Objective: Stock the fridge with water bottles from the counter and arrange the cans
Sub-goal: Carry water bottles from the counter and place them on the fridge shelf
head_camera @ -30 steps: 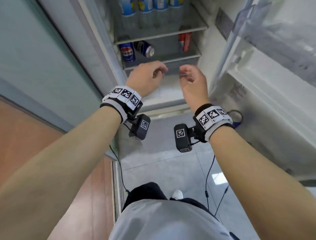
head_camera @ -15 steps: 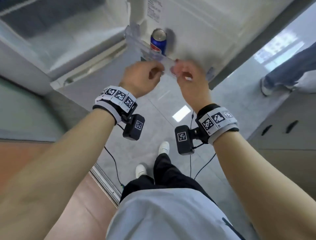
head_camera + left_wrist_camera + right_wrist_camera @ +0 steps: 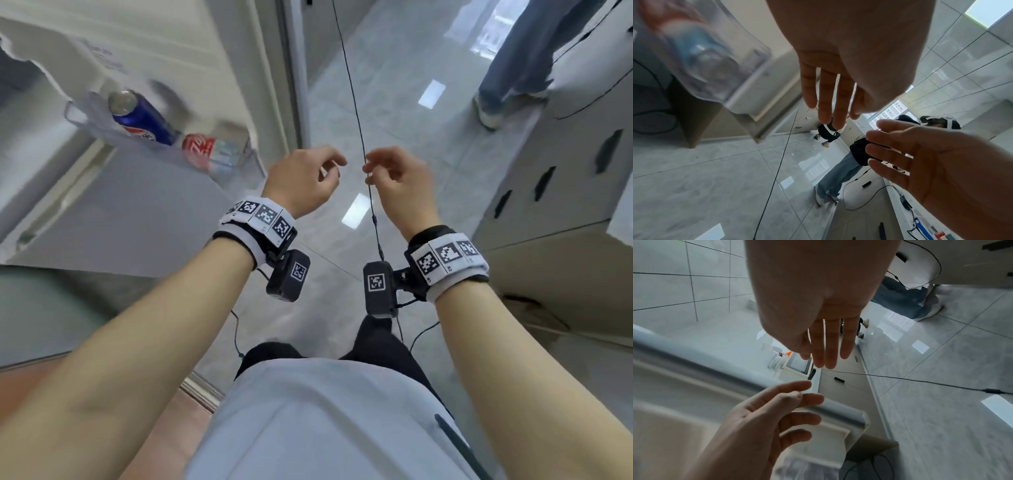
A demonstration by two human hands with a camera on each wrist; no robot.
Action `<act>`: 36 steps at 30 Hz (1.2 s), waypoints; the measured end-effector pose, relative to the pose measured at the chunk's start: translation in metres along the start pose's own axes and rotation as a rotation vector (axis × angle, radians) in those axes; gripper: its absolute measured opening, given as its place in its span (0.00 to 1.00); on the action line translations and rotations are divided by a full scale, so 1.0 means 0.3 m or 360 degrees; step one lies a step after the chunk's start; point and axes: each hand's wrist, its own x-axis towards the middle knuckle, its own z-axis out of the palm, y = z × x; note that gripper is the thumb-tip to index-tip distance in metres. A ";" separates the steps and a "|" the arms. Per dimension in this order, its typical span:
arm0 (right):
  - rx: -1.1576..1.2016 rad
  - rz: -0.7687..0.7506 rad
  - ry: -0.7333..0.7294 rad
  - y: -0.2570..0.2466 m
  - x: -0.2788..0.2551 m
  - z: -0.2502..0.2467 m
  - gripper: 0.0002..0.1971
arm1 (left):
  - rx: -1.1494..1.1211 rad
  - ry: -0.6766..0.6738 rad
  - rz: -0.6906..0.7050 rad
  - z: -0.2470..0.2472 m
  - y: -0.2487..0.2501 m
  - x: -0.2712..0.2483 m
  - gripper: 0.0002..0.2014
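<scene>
left hand (image 3: 303, 180): empty, fingers loosely curled in the head view and nearly straight in the wrist view, held over the floor just right of the fridge door.
right hand (image 3: 400, 181): empty too, fingers relaxed; it sits close beside the left one, the two not touching.
thin black cable (image 3: 356, 113): hangs between the two hands. whether a right fingertip brushes it, i cannot tell.
blue can (image 3: 140, 118): upright in the clear door bin (image 3: 236, 161), at the far left; smooth printed metal with a dull silver lid.
red can (image 3: 198, 150): just right of the blue one in the same bin. whether it stands or lies, i cannot tell through the blur.
small water bottle: seems to sit at the bin's right end, pale and see-through, too smeared to be sure.
fridge door (image 3: 113, 219): swung open, white moulded plastic inside, flat grey panel on the near face.
counter (image 3: 561, 192): to the right, pale drawer fronts with dark slot handles; no bottles on it show in these views.
floor (image 3: 404, 85): glossy grey tile, throwing back ceiling lights.
bystander (image 3: 513, 58): jeans and pale shoes at the far right.
step in hand: by my reading, turning from the fridge toward the counter for the next bottles.
doing it well: keep both hands clear of the hanging cable, take each bottle round its middle since thin plastic gives under a squeeze, and leave the door wide so the return is unblocked.
</scene>
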 end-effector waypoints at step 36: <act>0.0032 -0.0324 -0.0576 -0.185 2.172 -0.161 0.14 | -0.0524 0.0794 -0.0561 -0.277 0.007 1.819 0.14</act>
